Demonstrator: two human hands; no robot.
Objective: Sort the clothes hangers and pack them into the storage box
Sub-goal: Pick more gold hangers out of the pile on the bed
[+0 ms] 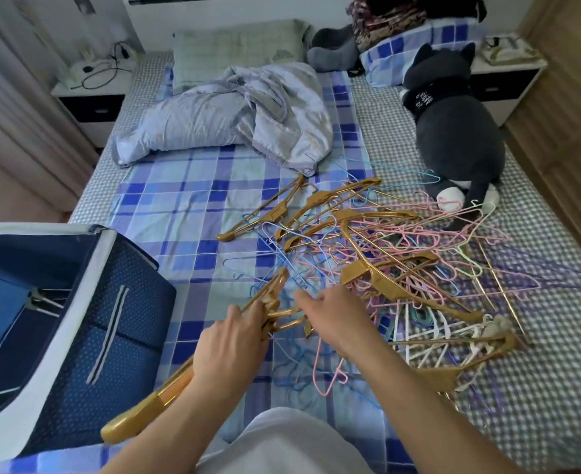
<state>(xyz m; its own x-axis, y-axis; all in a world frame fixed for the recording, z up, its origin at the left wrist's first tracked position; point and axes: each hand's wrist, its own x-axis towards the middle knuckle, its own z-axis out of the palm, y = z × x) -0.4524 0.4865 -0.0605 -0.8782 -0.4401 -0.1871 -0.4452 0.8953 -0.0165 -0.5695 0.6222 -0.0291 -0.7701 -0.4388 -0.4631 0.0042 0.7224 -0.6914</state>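
Note:
A tangled pile of hangers [398,254] lies on the bed: gold plastic ones, thin pink, blue and white wire ones. My left hand [230,343] grips a bunch of gold hangers [145,405] near their hooks; their long arms run down to the lower left. My right hand [330,319] reaches into the near edge of the pile, fingers curled at another gold hanger [453,374] that stretches to the right. The blue fabric storage box [77,319] with a white rim stands open at the left, beside my left hand.
A crumpled pale-blue quilt [234,114] and a green pillow [237,49] lie at the bed's head. A grey plush cat [453,124] sits at the right, touching the pile. Nightstands flank the bed; a wooden wardrobe [569,131] lines the right side.

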